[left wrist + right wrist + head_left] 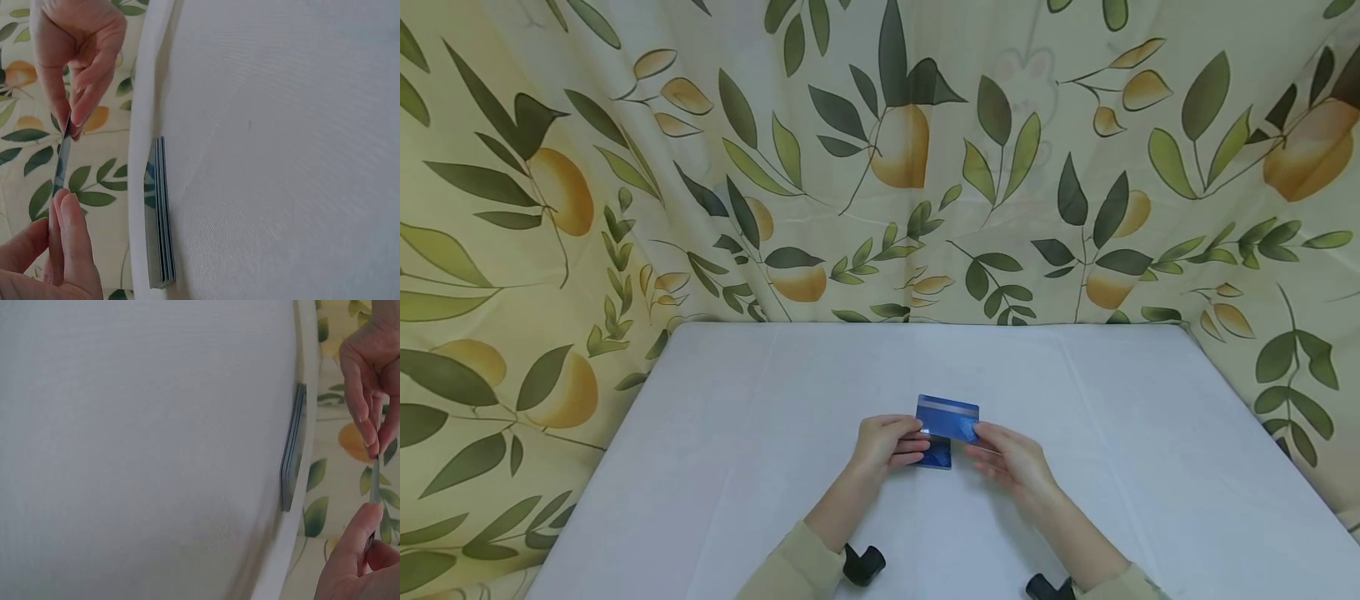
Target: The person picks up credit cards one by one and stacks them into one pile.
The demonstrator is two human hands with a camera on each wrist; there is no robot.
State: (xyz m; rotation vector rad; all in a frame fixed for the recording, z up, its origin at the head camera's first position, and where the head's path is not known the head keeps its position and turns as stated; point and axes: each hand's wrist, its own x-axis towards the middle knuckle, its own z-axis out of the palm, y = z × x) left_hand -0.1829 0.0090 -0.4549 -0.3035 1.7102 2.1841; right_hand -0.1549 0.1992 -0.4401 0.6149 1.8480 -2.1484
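Observation:
A blue card (947, 415) with a pale stripe is held up between both hands. My left hand (882, 442) pinches its left edge, and my right hand (1017, 462) pinches the right edge between thumb and fingers. Below it on the table lies a stack of several similar blue cards (937, 455), partly hidden by the raised card and the left fingers. Both wrist views show the held card (62, 161) nearly edge-on and apart from the stack (292, 450).
A white cloth covers the table (760, 392). Behind it hangs a curtain (865, 242) printed with leaves and orange fruit. Black camera mounts (863, 567) sit by both wrists, next to the pale sleeves.

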